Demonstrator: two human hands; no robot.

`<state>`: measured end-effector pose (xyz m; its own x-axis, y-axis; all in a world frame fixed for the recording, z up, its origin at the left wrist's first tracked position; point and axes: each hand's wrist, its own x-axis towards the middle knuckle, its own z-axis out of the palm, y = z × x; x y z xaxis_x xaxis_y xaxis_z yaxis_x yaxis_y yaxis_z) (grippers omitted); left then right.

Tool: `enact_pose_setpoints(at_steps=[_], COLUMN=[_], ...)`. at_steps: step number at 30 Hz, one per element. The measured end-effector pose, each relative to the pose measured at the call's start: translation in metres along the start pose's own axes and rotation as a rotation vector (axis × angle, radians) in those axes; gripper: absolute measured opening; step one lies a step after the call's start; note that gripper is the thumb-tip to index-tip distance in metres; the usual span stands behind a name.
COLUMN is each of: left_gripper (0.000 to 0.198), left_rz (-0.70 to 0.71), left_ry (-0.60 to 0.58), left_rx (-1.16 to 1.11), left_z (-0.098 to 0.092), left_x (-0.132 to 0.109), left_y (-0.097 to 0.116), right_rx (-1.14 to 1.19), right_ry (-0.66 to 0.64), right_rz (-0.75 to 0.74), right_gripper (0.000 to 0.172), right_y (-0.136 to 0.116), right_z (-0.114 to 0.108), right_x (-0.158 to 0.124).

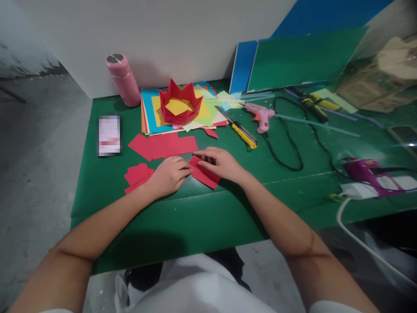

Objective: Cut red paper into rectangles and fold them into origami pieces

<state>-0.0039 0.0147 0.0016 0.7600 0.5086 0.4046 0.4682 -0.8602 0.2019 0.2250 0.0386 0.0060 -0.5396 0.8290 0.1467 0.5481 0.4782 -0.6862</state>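
Note:
A creased piece of red paper point(206, 174) lies at a slant on the green table in front of me. My right hand point(224, 164) is over its upper part, thumb and fingers bent onto the sheet. My left hand point(170, 174) is closed, with its fingertips pinching at the paper's left corner. Just beyond my hands spreads a row of red paper squares point(164, 145). Partly hidden behind my left wrist is a smaller pile of red paper pieces point(137, 174). One small folded red piece point(211, 133) rests farther back.
A folded red paper ring with points point(180, 115) sits on stacked coloured paper point(150, 117). To its right are a yellow utility knife point(243, 132) and a pink glue gun point(260, 115) with a trailing cord. A pink bottle point(125, 82) stands back left; a purple power strip point(368, 174) lies right.

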Motion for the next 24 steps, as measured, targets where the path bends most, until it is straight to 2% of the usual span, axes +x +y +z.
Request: enact_pose_setpoints(at_steps=[7,13,18,24], left_gripper=[0.025,0.029,0.027,0.03], left_rz=[0.017,-0.021,0.027,0.016], left_ry=[0.02,-0.047,-0.035,-0.079], left_rx=[0.019,0.077,0.045,0.046], left_z=[0.0019,0.0047,0.0038,0.0018], left_x=[-0.0017,-0.003,-0.0023,-0.0014], left_y=[-0.0009,0.0044,0.0018,-0.0004], right_rx=[0.041,0.004,-0.019,-0.043], right_ry=[0.027,0.025,0.017,0.017], right_rz=[0.055,0.009,-0.037,-0.014], right_gripper=[0.012,0.011,0.011,0.008], right_y=[0.0001,0.0022,0.004,0.0045], right_z=[0.0035,0.0048,0.006,0.0076], right_x=[0.0001,0.0007,0.0011,0.0022])
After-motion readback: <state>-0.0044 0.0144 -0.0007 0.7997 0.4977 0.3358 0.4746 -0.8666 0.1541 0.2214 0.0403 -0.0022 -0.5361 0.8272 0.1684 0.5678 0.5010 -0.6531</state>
